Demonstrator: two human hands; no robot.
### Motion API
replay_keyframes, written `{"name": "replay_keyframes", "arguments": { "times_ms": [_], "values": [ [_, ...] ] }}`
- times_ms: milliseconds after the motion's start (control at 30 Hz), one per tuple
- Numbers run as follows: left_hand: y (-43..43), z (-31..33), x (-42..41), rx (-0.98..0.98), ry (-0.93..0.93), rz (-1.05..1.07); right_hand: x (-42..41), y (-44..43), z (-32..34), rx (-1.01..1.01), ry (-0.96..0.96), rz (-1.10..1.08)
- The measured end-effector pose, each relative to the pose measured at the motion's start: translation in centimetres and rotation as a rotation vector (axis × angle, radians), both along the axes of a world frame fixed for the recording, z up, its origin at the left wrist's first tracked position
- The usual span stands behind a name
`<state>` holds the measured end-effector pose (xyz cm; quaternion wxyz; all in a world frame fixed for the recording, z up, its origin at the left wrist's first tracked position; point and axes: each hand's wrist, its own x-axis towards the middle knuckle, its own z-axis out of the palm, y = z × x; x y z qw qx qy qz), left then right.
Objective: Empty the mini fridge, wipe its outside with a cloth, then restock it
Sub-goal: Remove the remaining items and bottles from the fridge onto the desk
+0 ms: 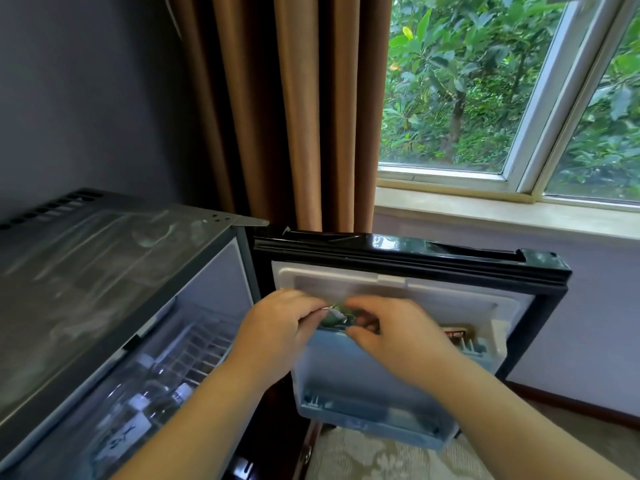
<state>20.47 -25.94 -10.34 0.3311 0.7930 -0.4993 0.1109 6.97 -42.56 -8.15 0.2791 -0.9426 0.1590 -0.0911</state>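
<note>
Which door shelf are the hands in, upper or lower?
The upper shelf, beside the red-labelled box; left hand and right hand grip a small item there. Lower bin untouched.

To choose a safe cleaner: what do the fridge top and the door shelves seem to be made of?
Fridge top: probably painted metal, grey, dull sheen; streaks and soft reflections show.
Door shelves: likely plastic, bluish and translucent; light passes through.

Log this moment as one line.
fridge door open | left hand, right hand grip small item at door shelf | bottles inside
</note>
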Motion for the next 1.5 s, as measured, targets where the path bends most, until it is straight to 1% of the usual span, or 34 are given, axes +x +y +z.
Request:
{"name": "replay_keyframes", "arguments": {
  "times_ms": [167,300,500,700,933,1033,1167,1267,1400,1500],
  "values": [
    [0.7,0.0,0.0,0.003,-0.001,0.023,1.1,-0.1,-1.3,0.097,0.031,-0.017],
    [1.0,0.0,-0.4,-0.014,0.014,0.044,1.5,0.1,-1.6,0.151,0.011,-0.052],
    [2.3,0.3,-0.5,-0.058,0.038,0.134,1.9,0.3,-1.8,0.144,-0.008,-0.083],
    [3.9,1.2,-1.2,-0.150,0.030,0.255,0.7,0.2,-1.6,0.071,-0.135,-0.092],
    [5.0,2.2,-3.7,-0.165,-0.011,0.365,-1.0,-0.4,-1.1,0.078,-0.300,-0.036],
    [5.1,2.6,-5.4,-0.186,-0.032,0.413,-1.9,-0.8,-0.5,0.083,-0.345,0.008],
    [5.4,2.8,-8.1,-0.212,-0.023,0.471,-3.4,-1.3,0.1,0.089,-0.344,0.093],
    [5.5,2.3,-11.1,-0.212,-0.021,0.537,-5.1,-1.9,0.1,0.095,-0.284,0.198],
    [6.5,0.2,-16.3,-0.229,0.064,0.659,-7.0,-1.8,-1.3,0.117,-0.220,0.346],
    [8.5,-1.6,-20.6,-0.190,0.092,0.769,-7.9,-0.6,-3.0,0.131,-0.168,0.455]
  ]
}}
